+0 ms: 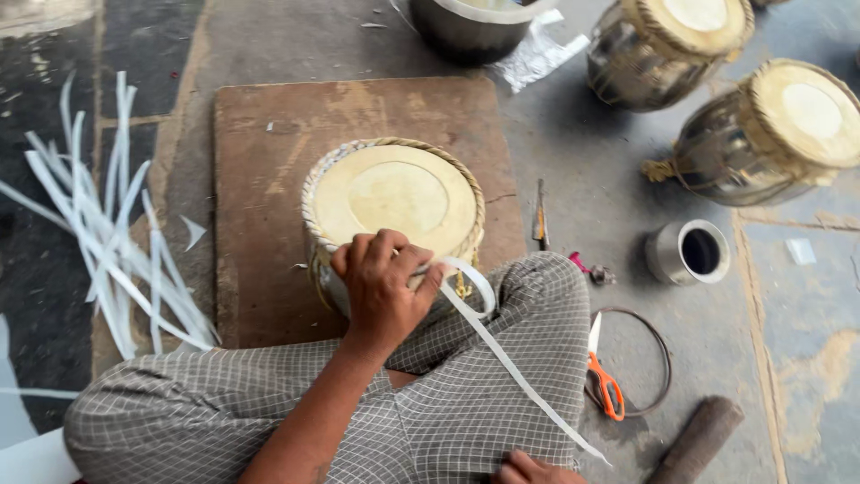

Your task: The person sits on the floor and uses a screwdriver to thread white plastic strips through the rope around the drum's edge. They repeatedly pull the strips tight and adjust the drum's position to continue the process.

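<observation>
White plastic strap (502, 354) going round the rim of the drum (394, 202) — we are mid-lacing.

Drum sits upright on a brown board (260, 179), just ahead of our left-hand (383, 285) fingers, which curl closed over the near rim and pinch the strap's looped end. Strap runs back from those fingers across the checked knee to our right hand (535, 470), mostly cut off by the frame edge; its grip we cannot tell. Next move, we judge, calls for pulling the strap taut and feeding it under the braided edge. Left of the fingers: loose pile of white strips (107, 242). Right: orange scissors (605, 381), a metal cup (688, 253), two more drums (717, 99). Our own knee crowds the strap's run.
</observation>
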